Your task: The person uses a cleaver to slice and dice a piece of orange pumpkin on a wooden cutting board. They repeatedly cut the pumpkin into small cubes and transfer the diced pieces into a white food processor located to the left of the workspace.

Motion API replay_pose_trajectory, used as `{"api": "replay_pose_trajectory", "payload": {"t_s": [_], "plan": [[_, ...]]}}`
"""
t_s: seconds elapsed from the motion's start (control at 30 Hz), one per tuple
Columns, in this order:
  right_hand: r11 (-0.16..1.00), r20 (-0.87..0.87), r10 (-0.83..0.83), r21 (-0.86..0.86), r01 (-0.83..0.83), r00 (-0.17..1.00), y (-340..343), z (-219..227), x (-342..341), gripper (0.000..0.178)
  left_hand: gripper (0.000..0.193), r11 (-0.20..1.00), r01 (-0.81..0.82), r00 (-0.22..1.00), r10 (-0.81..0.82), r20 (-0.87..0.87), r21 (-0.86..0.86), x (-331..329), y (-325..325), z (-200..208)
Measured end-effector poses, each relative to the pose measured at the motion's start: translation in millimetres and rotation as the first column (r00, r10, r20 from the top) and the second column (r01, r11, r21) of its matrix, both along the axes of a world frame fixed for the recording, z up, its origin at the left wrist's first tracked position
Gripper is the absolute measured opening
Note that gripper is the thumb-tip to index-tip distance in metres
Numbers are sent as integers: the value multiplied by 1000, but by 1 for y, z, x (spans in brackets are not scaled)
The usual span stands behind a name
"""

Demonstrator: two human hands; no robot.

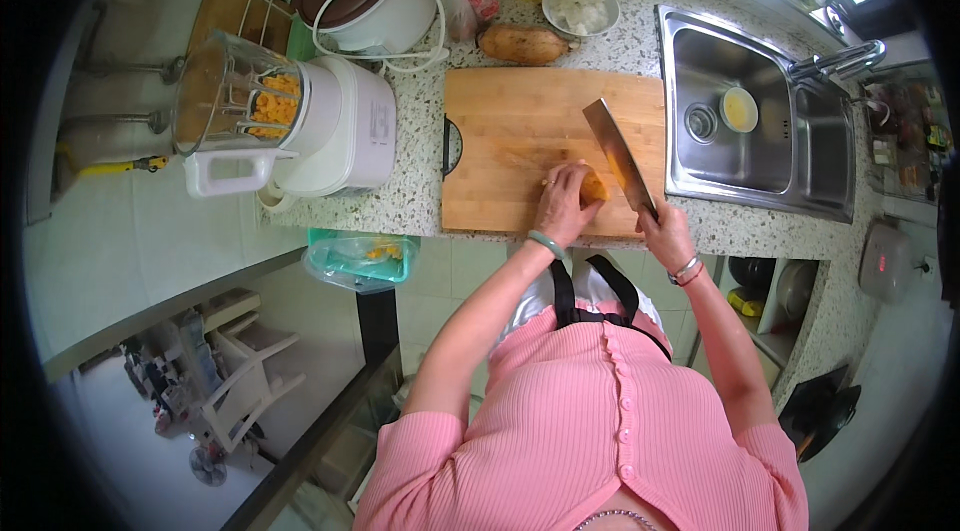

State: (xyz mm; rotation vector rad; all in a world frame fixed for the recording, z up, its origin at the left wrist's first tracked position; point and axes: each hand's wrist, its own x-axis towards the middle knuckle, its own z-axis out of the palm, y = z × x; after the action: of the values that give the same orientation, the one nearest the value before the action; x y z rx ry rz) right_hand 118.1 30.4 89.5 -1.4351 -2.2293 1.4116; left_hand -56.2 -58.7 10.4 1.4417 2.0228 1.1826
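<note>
My left hand (567, 203) is closed over a piece of orange-fleshed pumpkin or sweet potato (594, 188), whose cut face shows at its right side. It rests near the front edge of the wooden cutting board (500, 131). Just to the right, my right hand (668, 236) grips the handle of a cleaver (618, 153). The broad blade slants up and left over the board, apart from the orange piece by a small gap. Orange smears mark the metal and the wood. My left palm hides part of the piece.
Left of the board stands a white blender (345, 126) with orange chunks in its jug. Behind lie a long brown-skinned tuber (522, 44) and a white bowl (582, 8). The steel sink (735, 61) at right holds a small bowl. A green bin (365, 256) hangs below the counter edge.
</note>
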Motion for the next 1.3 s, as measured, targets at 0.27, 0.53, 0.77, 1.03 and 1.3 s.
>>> {"api": "replay_pose_trajectory", "payload": {"t_s": [0.27,0.53,0.77,1.03,1.3], "plan": [[994,104,20,104,-31,994,-2,-9,26,20,32,987,-146,987,150,-59,71,15,-6,-1],[976,139,136,149,-156,981,-10,-11,37,18,30,972,-226,973,229,-37,71,23,0,-8],[973,126,133,173,-154,983,-20,-7,37,18,49,984,-177,972,176,-153,9,21,-3,-2],[984,76,87,150,-98,993,-15,-16,36,18,66,963,-225,967,203,-155,-145,10,7,1],[969,81,144,189,-157,986,-19,-12,-1,20,66,957,-288,949,283,-143,-20,-66,-10,-3]]}}
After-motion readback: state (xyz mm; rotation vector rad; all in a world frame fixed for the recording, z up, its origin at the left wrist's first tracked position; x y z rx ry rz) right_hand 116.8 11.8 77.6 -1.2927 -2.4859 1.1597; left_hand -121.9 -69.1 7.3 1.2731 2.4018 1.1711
